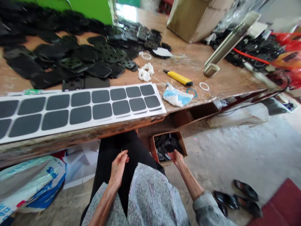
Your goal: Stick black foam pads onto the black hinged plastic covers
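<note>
Workbench (225, 82): scuffed wood, its front edge running beyond the small carton (184, 144) and higher than it; a yellow cutter (178, 78) and a blue-and-white cloth (177, 96) lie up there, past the carton's far side.
Heaped black parts (77, 51): spread over the bench, beyond the carton and off to its left.
Sheet of grey pads (57, 102): along the bench edge, left of the carton, two rows of rounded squares on white.
Floor: bare concrete right of the carton, with dark shoes (245, 189) farther out, nearer the wearer.
Black pieces (162, 142): loose and jumbled inside the carton, some flat, some with holes.
Right hand (176, 157): at the carton's near right part, fingers brought close together on a dark rounded piece (168, 147); it looks pinched, though I cannot tell whether it is gripped or only touched.
That piece: just past the fingertips, ahead and slightly left of the hand, over the carton's contents; its longer side seems to run crosswise.
Left hand (119, 163): over the lap, left of the carton and well apart from it, fingers loosely curled; whether it holds anything, I cannot tell. Clearly, the right is nearer.
</note>
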{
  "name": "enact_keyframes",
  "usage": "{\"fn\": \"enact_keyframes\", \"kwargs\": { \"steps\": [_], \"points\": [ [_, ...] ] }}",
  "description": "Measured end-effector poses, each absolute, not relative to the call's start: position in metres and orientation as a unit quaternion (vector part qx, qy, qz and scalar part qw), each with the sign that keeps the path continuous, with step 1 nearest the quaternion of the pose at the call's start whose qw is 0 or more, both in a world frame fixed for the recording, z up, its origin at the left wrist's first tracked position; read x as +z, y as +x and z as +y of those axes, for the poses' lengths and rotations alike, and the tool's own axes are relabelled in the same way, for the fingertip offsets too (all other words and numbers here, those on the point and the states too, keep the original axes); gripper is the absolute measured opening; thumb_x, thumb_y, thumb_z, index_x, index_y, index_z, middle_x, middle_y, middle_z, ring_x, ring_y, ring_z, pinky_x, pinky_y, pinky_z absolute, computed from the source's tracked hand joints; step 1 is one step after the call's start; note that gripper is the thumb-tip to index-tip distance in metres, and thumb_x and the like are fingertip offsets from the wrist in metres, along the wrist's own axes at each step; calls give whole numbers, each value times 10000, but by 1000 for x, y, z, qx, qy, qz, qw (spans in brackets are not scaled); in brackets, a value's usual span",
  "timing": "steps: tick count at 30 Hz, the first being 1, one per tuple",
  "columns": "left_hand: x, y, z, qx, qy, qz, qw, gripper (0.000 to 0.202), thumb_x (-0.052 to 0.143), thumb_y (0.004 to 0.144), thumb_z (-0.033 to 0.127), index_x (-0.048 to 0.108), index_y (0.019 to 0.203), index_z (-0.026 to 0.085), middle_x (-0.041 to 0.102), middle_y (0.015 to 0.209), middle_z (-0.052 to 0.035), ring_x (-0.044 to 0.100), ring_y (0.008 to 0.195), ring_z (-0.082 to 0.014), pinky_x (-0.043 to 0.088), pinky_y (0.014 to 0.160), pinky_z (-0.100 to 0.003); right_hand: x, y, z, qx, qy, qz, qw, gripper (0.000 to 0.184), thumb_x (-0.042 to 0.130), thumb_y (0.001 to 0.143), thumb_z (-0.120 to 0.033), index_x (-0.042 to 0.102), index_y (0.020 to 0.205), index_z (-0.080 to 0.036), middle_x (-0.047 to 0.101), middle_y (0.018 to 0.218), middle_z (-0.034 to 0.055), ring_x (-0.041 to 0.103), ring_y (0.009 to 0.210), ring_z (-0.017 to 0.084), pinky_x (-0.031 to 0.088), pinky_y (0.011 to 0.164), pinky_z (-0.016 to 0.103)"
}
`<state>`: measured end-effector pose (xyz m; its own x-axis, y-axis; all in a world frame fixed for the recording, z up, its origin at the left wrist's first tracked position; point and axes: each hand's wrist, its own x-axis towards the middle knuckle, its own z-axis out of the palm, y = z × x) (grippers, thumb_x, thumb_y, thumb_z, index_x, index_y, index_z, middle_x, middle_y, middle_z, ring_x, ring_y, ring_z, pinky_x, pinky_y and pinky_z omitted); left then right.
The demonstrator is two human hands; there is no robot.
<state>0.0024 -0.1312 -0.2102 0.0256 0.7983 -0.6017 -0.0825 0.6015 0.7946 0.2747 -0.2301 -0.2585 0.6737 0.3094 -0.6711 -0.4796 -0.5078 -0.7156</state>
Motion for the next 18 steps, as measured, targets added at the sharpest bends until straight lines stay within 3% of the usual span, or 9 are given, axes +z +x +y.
{"fn": "enact_keyframes", "kwargs": {
  "steps": [3, 5, 8, 10, 13, 16, 18],
  "points": [
    [-207, 1, -130, 349, 289, 607, 653, 504, 817, 476, 522, 724, 815, 162, 704, 806, -50, 632, 681, -174, 515, 696, -315, -239, 275, -223, 383, -775, 21, 502, 238, 579, 916, -349, 611, 1008, -132, 645, 918, 36, 631, 751, 142, 542, 670, 310],
    [-208, 0, -129, 348, 281, 604, 659, 506, 824, 459, 516, 728, 804, 158, 709, 801, -60, 637, 677, -186, 516, 692, -326, -212, 273, -213, 381, -764, -30, 519, 265, 665, 832, -394, 631, 831, -132, 650, 747, 26, 632, 670, 153, 526, 632, 290],
    [-213, -1, -125, 333, 263, 607, 672, 527, 834, 404, 515, 725, 778, 158, 705, 806, -70, 638, 686, -199, 514, 706, -338, -152, 264, -187, 392, -724, -166, 542, 327, 752, 707, -455, 671, 810, -155, 705, 780, 61, 659, 708, 192, 510, 636, 284],
    [-216, -2, -122, 323, 253, 600, 687, 520, 839, 368, 501, 718, 742, 160, 695, 792, -74, 639, 685, -209, 512, 705, -344, -103, 256, -158, 337, -702, -367, 509, 318, 607, 835, -479, 671, 889, -173, 713, 832, 74, 645, 694, 186, 495, 633, 294],
    [-219, -2, -120, 319, 239, 585, 706, 501, 846, 347, 479, 715, 718, 169, 674, 730, -59, 632, 659, -205, 503, 688, -340, -39, 242, -92, 167, -677, -567, 438, 221, 501, 909, -366, 643, 916, -196, 688, 806, 47, 637, 741, 185, 482, 707, 301],
    [-228, -2, -120, 313, 232, 574, 720, 492, 854, 340, 475, 714, 708, 181, 639, 657, -35, 611, 621, -191, 486, 658, -330, -6, 221, -11, 34, -634, -711, 301, 204, 432, 923, -243, 626, 932, -184, 664, 849, 52, 604, 746, 173, 464, 712, 291],
    [-237, 0, -121, 318, 237, 565, 724, 480, 851, 362, 493, 710, 704, 188, 608, 623, -21, 597, 606, -183, 474, 635, -321, 0, 201, 39, 23, -612, -744, 268, 172, 462, 912, -218, 629, 930, -184, 658, 905, 63, 599, 841, 188, 452, 783, 303]
  ]
}}
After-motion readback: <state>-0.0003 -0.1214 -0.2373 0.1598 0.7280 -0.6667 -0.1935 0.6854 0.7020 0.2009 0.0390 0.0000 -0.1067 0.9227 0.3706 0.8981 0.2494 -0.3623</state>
